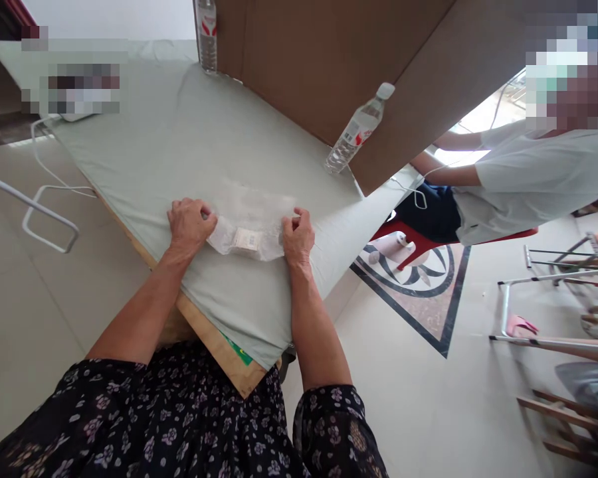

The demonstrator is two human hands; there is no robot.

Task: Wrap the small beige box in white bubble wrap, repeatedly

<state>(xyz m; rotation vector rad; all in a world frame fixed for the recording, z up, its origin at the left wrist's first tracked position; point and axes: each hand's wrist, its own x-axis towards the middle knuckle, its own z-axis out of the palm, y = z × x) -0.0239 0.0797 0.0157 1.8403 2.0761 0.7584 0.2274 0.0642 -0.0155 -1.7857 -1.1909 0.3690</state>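
Note:
A sheet of clear bubble wrap [252, 201] lies spread on the cloth-covered table in front of me. On its near edge sits a small pale box [248, 239] with a printed label, partly under a fold of the wrap. My left hand [192, 224] is closed on the wrap's left edge, thumb and fingers pinched together. At the opposite edge, my right hand [298, 237] pinches the wrap with curled fingers. The box lies between my two hands, and neither hand touches it.
A large brown cardboard panel [319, 60] stands at the back. Water bottles [353, 131] are beside it, one [208, 40] farther left. A person in a white shirt [538, 172] sits at the right. White cables and a metal frame [505, 305] are around the table.

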